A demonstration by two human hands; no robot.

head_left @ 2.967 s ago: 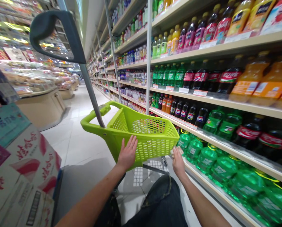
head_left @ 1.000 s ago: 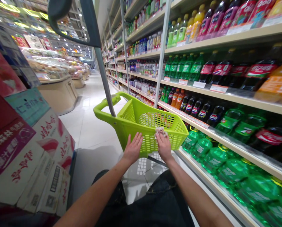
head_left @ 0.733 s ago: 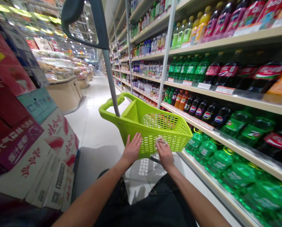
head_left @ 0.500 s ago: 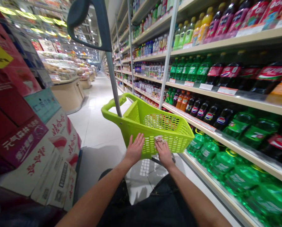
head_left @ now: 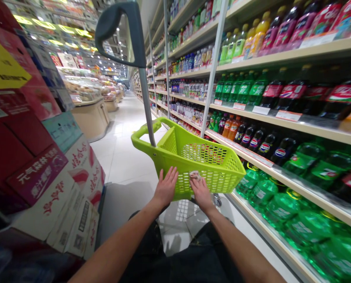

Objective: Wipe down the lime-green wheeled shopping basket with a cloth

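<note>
A lime-green shopping basket on wheels [head_left: 222, 179] stands tilted in front of me, with perforated walls and a grey pole ending in a dark handle [head_left: 140, 37]. My left hand [head_left: 166, 184] lies open against its near side, fingers together and pointing up. Under the fingers of my right hand [head_left: 201, 192] is a crumpled pale cloth or tissue [head_left: 194, 175], pressed to the perforated wall farther right. Its exact kind is too small to tell. The right palm hides part of the slotted wall.
Drink shelves [head_left: 284, 120] line the right side, with large green bottles [head_left: 311, 228] on the lowest level. Stacked cartons [head_left: 66, 196] stand close on my left. A tiled aisle [head_left: 121, 137] runs ahead past food counters [head_left: 91, 118].
My right hand and the cloth have slid a little leftward along the basket's side. My left hand stays flat on the wall, shifted slightly left. The whole view has turned slightly left.
</note>
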